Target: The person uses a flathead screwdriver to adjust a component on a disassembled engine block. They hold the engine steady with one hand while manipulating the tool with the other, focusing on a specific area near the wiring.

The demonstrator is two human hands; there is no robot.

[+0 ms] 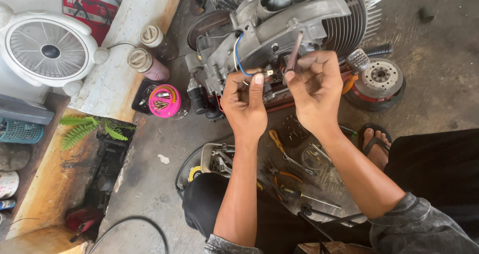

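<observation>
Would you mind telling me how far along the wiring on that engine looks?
Done: the engine sits bare on the floor. In hand: the left hand pinches a wire end while the right hand holds a thin tool. Left: the wire is unattached; pliers lie scattered.

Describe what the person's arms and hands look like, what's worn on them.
Both the left hand and right hand are bare, with no gloves, rings or watch visible. The forearms are uncovered too. Grey, faded-looking sleeves are pushed up around the elbows, bunched at the bottom edge of the view.
</observation>
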